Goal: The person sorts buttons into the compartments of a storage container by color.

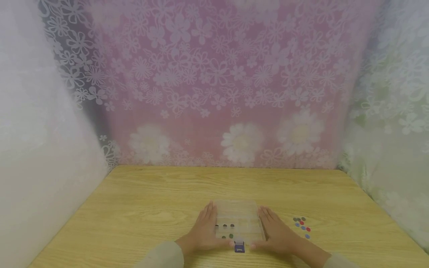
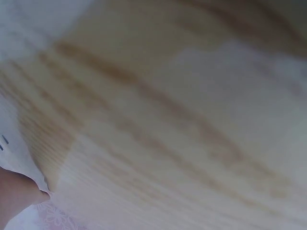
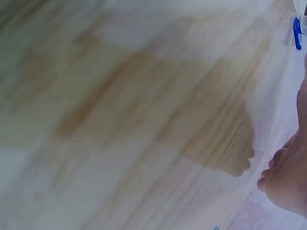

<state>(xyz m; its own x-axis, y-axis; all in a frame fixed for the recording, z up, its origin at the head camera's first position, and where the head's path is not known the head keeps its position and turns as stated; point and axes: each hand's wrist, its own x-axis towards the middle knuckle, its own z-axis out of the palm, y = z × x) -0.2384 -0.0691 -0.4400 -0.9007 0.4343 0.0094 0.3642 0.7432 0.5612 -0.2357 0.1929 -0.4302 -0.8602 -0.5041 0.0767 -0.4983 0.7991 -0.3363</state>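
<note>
A clear plastic compartment box (image 1: 248, 216) with a blue latch (image 1: 239, 247) at its front lies on the table between both hands. Several dark and green discs (image 1: 231, 236) show in its left compartments. My left hand (image 1: 205, 229) rests along the box's left side, fingers straight, thumb reaching along the front toward the latch. On the opposite side, my right hand (image 1: 279, 232) touches the box likewise, its thumb near the latch. In the right wrist view, the fingers (image 3: 288, 184) lie near the box wall; only a bit of the left hand (image 2: 17, 196) enters the left wrist view.
Several loose discs, grey, red and blue (image 1: 303, 227), lie on the wooden table (image 1: 151, 208) to the right of the right hand. A pink flowered cloth (image 1: 214, 93) hangs behind the table, with pale sheets at both sides.
</note>
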